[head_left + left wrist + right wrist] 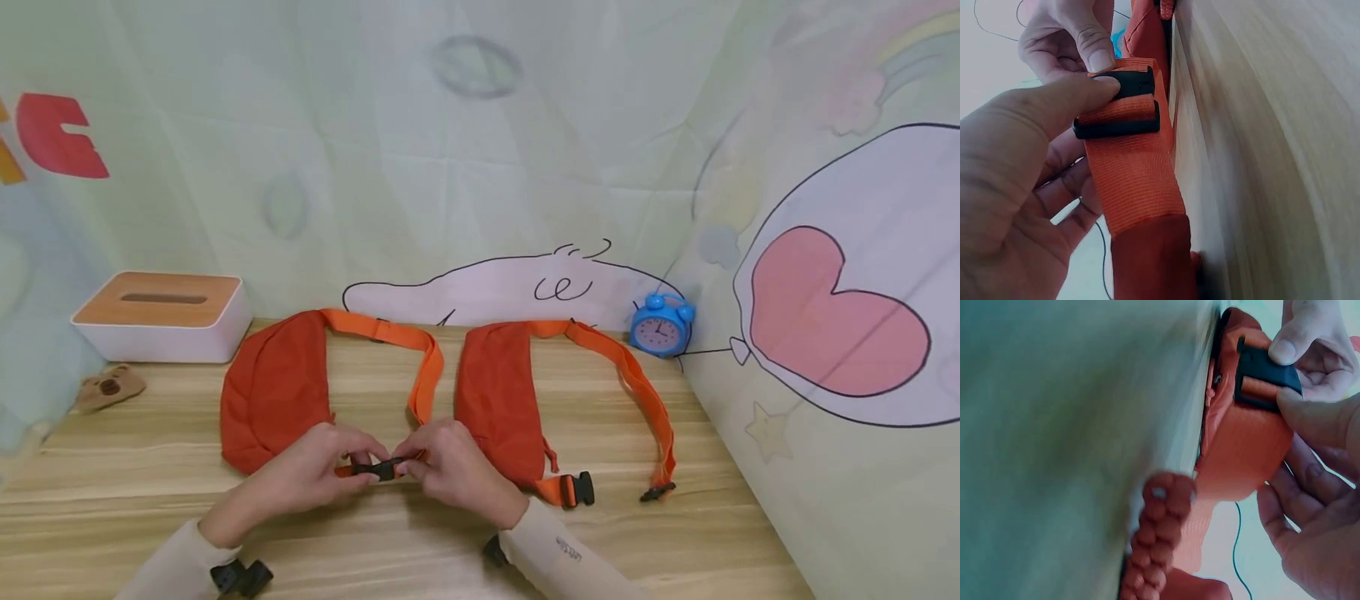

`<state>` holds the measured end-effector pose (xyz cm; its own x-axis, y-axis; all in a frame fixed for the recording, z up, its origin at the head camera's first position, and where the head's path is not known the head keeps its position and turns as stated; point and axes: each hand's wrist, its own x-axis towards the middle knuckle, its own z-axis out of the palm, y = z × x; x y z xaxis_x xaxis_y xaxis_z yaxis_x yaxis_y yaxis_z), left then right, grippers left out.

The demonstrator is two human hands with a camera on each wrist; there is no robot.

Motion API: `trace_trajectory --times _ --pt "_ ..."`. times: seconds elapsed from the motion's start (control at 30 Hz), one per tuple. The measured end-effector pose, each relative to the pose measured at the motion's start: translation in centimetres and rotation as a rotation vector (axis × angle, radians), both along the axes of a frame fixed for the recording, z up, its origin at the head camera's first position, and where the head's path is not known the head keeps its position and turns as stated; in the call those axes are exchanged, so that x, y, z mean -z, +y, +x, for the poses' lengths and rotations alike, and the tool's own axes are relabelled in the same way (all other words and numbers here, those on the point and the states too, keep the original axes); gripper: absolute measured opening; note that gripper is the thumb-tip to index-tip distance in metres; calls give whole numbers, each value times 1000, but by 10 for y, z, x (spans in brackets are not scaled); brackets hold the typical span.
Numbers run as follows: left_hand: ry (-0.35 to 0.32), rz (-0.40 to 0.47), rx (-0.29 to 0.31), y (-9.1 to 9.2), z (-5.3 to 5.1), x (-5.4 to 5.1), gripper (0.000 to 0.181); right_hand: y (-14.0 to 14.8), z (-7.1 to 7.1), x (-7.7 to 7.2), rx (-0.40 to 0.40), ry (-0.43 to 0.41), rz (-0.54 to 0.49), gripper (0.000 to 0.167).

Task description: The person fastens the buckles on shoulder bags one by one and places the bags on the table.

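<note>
An orange-red waist bag (277,392) lies at the left of the table, its orange strap (390,335) looping round to the front. The two halves of its black side-release buckle (386,469) sit together between my hands. My left hand (318,467) pinches the left part of the buckle, thumb on its face in the left wrist view. From the other end, my right hand (456,467) pinches the strap side of the buckle (1266,369). Fingers cover part of it, so whether it is fully clicked in I cannot tell.
Just right of my hands lies a second orange-red waist bag (498,392), its buckle socket (577,489) and buckle plug (657,492) apart. Farther back stand a blue alarm clock (660,327) and a white tissue box (161,321) with a wooden lid. A brown bear-shaped item (110,387) lies left.
</note>
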<state>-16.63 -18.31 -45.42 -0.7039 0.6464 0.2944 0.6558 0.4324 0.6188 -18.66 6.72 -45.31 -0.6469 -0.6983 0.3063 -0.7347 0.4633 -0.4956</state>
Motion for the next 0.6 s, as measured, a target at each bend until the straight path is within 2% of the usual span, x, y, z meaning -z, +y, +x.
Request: trace_trajectory --times 0.2,0.33,0.6 --pt "-16 -52 -35 3 1 0 25 5 -3 -1 -34 51 88 10" --pt "-21 -92 -37 5 1 1 23 10 -3 -2 -22 77 122 15" --pt "-26 -132 -42 4 0 1 22 29 -3 -3 -2 22 68 27"
